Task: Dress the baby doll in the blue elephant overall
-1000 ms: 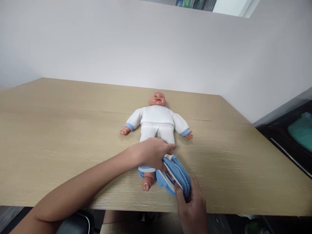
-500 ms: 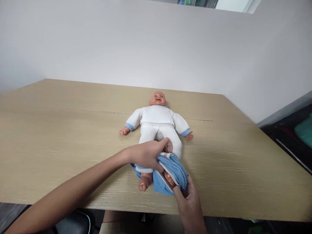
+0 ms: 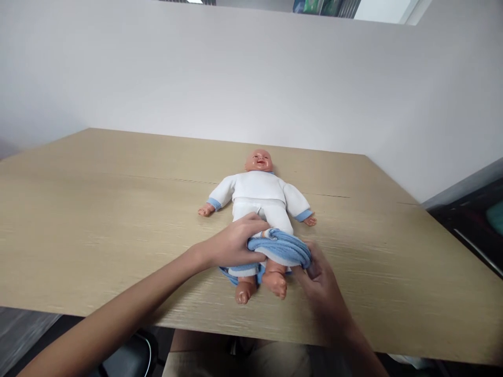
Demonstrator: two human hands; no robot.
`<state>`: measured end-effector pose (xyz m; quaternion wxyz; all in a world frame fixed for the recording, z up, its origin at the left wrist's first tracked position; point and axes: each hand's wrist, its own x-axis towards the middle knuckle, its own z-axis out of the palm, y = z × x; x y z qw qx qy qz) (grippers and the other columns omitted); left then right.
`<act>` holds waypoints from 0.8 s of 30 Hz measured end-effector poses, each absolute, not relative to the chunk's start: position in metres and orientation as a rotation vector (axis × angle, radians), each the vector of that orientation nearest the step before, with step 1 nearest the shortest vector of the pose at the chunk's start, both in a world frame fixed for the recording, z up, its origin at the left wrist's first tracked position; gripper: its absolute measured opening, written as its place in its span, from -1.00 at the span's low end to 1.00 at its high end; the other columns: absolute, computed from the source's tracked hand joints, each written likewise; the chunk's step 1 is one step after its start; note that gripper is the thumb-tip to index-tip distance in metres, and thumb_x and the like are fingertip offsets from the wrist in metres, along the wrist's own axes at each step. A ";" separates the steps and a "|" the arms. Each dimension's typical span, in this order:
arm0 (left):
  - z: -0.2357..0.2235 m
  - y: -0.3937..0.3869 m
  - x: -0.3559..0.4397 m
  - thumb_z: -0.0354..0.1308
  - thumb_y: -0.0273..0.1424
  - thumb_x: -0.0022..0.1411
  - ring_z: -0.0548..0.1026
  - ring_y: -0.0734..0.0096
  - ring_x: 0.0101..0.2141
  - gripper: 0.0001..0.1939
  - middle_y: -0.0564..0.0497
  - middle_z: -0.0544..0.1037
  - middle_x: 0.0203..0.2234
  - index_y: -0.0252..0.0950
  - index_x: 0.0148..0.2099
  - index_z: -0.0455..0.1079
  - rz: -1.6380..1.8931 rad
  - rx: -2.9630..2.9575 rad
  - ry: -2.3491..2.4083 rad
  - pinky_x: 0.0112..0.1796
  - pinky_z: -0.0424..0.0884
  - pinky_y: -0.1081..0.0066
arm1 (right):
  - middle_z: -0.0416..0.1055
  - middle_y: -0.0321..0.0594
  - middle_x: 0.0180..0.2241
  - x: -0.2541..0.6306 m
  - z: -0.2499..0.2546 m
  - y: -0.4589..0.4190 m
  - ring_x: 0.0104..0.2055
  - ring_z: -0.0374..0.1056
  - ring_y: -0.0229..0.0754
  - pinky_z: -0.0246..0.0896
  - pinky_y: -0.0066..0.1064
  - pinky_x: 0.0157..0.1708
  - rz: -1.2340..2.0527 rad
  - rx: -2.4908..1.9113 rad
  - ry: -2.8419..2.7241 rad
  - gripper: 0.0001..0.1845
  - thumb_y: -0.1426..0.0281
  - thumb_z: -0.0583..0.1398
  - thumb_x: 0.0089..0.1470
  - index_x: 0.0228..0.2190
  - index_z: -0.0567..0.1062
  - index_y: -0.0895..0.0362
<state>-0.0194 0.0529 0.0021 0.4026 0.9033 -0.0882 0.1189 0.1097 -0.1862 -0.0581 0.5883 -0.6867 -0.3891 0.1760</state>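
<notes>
On its back lies a baby doll in a white top with blue cuffs, its head toward the wall and its feet toward me. Bunched blue doll trousers with a white edge ring its lower legs. My left hand is closed on the left side of the bunched cloth, over the doll's shin. My right hand pinches the other side of the cloth beside the leg. Both bare doll feet stick out below the cloth.
The wooden table reaches back to a pale wall. A black chair stands below its front edge at left. Dark shelving is beside the table at right.
The bunched trousers have moved up over the doll's foot on the right, which now shows fully below them. Both hands have shifted slightly farther up with the cloth.
</notes>
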 end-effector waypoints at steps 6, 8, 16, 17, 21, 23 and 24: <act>0.004 0.070 -0.037 0.49 0.04 0.30 0.42 0.04 0.13 -0.38 -0.08 0.56 0.13 -0.19 0.21 0.46 0.311 2.412 -0.247 0.19 0.29 0.12 | 0.44 -0.18 -0.07 0.157 -0.020 -0.189 -0.02 0.40 -0.01 0.29 -0.18 0.07 0.532 -1.675 -1.435 -0.75 0.21 0.33 0.36 -0.02 0.49 0.02; 0.003 0.079 -0.046 0.48 0.05 0.30 0.39 0.02 0.18 -0.35 -0.08 0.52 0.19 -0.15 0.26 0.44 0.308 2.445 -0.215 0.24 0.27 0.10 | 0.43 -0.18 -0.06 0.165 -0.011 -0.186 -0.01 0.38 -0.02 0.24 -0.19 0.09 0.524 -1.664 -1.493 -0.80 0.21 0.32 0.40 -0.06 0.49 0.02; -0.003 0.109 -0.054 0.53 -0.24 0.15 0.35 -0.01 0.18 -0.56 -0.09 0.45 0.17 -0.19 -0.01 0.45 0.339 2.442 -0.100 0.23 0.32 0.06 | 0.29 -0.19 -0.15 0.194 -0.022 -0.132 -0.06 0.26 -0.01 0.17 -0.22 -0.01 0.571 -1.394 -1.370 -0.84 0.23 0.27 0.26 -0.28 0.47 0.05; -0.007 0.111 -0.055 0.49 -0.29 0.16 0.36 0.01 0.18 -0.60 -0.08 0.44 0.14 -0.19 -0.02 0.45 0.351 2.411 -0.086 0.25 0.31 0.06 | 0.29 -0.19 -0.16 0.197 -0.027 -0.126 -0.06 0.26 0.00 0.16 -0.22 0.00 0.559 -1.404 -1.330 -0.85 0.24 0.27 0.21 -0.32 0.46 0.05; -0.032 0.116 -0.065 0.41 -0.39 0.17 0.39 0.10 0.09 -0.62 -0.06 0.41 0.05 -0.20 0.01 0.42 0.306 2.232 0.016 0.23 0.36 0.07 | 0.32 -0.22 -0.23 0.196 -0.051 -0.118 -0.12 0.26 -0.01 0.18 -0.23 -0.04 0.688 -1.442 -1.055 -0.82 0.22 0.30 0.08 -0.32 0.49 0.04; -0.045 0.117 -0.071 0.41 -0.39 0.18 0.39 0.10 0.09 -0.58 -0.06 0.41 0.04 -0.20 0.05 0.39 0.260 2.147 0.054 0.25 0.36 0.05 | 0.36 -0.26 -0.28 0.188 -0.061 -0.122 -0.20 0.27 -0.04 0.21 -0.25 -0.13 0.859 -1.377 -0.813 -0.75 0.18 0.32 0.07 -0.23 0.51 0.02; -0.050 0.116 -0.073 0.40 -0.39 0.19 0.39 0.08 0.12 -0.57 -0.07 0.42 0.07 -0.20 0.07 0.38 0.247 2.100 0.063 0.28 0.33 0.02 | 0.39 -0.26 -0.28 0.184 -0.065 -0.124 -0.21 0.29 -0.04 0.23 -0.26 -0.16 0.930 -1.335 -0.708 -0.71 0.17 0.33 0.07 -0.19 0.51 0.02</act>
